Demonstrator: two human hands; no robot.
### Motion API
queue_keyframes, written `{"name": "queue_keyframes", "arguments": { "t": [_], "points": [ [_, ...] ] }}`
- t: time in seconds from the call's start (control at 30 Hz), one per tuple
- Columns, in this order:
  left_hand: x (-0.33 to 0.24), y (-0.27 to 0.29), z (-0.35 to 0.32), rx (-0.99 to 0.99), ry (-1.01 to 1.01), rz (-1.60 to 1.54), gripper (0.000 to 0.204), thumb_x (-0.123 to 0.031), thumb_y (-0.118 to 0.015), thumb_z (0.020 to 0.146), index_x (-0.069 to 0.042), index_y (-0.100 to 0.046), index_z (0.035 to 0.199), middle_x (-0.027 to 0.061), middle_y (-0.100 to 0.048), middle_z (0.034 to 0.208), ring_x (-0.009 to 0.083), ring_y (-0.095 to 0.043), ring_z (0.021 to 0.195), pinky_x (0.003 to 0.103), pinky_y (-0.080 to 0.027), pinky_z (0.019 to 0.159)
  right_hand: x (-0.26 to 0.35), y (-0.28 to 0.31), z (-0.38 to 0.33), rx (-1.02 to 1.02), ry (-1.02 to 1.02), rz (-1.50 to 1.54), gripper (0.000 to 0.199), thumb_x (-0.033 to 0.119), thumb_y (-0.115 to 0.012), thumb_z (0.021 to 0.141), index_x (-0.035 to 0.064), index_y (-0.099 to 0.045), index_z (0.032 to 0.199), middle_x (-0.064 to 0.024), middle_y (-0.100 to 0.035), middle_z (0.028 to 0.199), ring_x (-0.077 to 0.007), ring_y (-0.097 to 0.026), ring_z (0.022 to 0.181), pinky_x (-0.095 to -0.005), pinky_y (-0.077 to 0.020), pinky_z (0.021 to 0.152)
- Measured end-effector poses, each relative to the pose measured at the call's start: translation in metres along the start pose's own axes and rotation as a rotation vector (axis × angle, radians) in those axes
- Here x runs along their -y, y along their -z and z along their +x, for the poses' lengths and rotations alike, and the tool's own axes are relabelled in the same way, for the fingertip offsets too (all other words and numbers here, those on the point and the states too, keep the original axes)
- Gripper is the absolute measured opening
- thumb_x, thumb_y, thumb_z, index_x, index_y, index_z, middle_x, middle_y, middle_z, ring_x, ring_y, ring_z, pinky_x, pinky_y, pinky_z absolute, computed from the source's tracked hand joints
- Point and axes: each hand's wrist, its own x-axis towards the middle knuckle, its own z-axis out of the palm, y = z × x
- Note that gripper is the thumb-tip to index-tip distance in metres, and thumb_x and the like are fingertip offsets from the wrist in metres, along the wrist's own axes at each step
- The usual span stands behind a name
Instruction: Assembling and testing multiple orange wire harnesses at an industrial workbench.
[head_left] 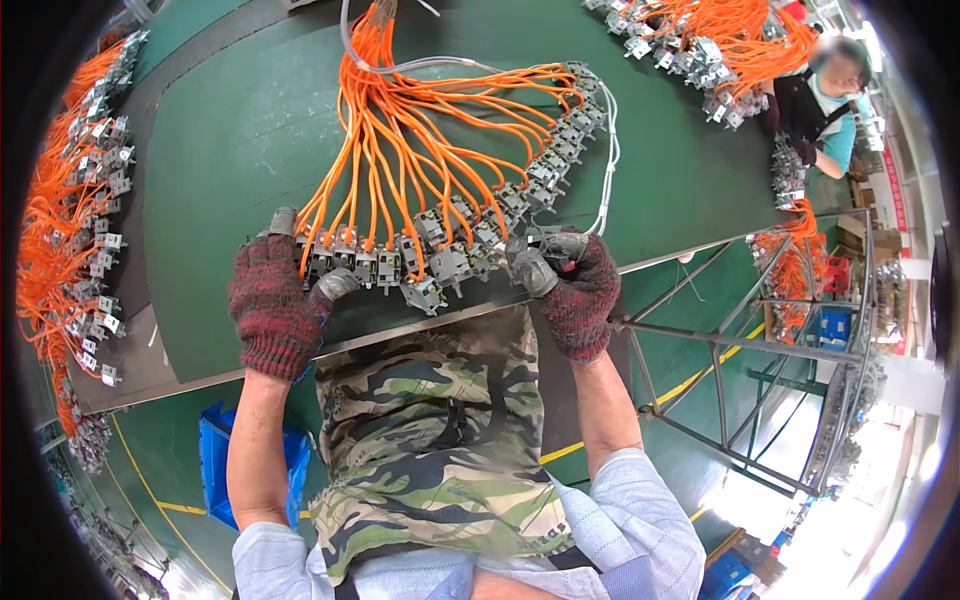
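Observation:
A fan of orange cables spreads over the green tabletop, each ending in a small grey metal block. These grey blocks form a curved row along the table's near edge and up to the right. My left hand, in a dark red knitted glove with grey-covered fingertips, grips the row's left end between thumb and fingers. My right hand, gloved the same way, is closed around a grey block near the row's right bend; its fingers partly hide that block. White cables hang in a loop just beyond my right hand.
More orange cable bundles with grey blocks line the table's left side, and another bundle lies at the far right. A co-worker stands there handling blocks. A metal-framed rack stands right; a blue bin sits below left.

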Motion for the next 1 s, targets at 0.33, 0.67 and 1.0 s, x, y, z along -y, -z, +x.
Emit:
{"name": "queue_keyframes", "arguments": {
  "t": [0.33,0.67,1.0],
  "points": [
    [0.004,0.001,-0.003,-0.003,-0.009,-0.024,0.106,-0.065,-0.085,0.077,-0.007,-0.049,0.158,0.0237,-0.063,0.139,0.044,-0.057,0.13,0.056,-0.046,0.11,-0.001,0.006,0.008,0.155,0.013,0.073,0.025,-0.001,-0.086,0.088,0.0018,-0.072,0.109,-0.0062,-0.076,0.101,-0.0123,-0.074,0.094,-0.0302,-0.0616,0.08],
    [0.001,0.004,-0.001,-0.018,-0.034,-0.014,0.101,-0.054,-0.088,0.079,-0.003,-0.049,0.157,0.0245,-0.064,0.132,0.0444,-0.059,0.124,0.055,-0.048,0.107,0.027,-0.026,0.05,0.05,-0.054,-0.019,0.02,0.007,-0.082,0.092,0.0004,-0.072,0.108,-0.0036,-0.069,0.084,-0.009,-0.065,0.074,-0.0271,-0.0548,0.068],
    [0.005,-0.002,-0.002,0.0,0.026,-0.013,0.111,-0.066,-0.089,0.071,-0.011,-0.049,0.159,0.0226,-0.061,0.144,0.0453,-0.055,0.136,0.06,-0.044,0.113,0.021,-0.035,0.067,0.188,0.15,-0.431,0.02,0.01,-0.086,0.089,0.002,-0.077,0.105,-0.0041,-0.072,0.084,-0.009,-0.063,0.072,-0.0291,-0.0567,0.07]
  ]
}}
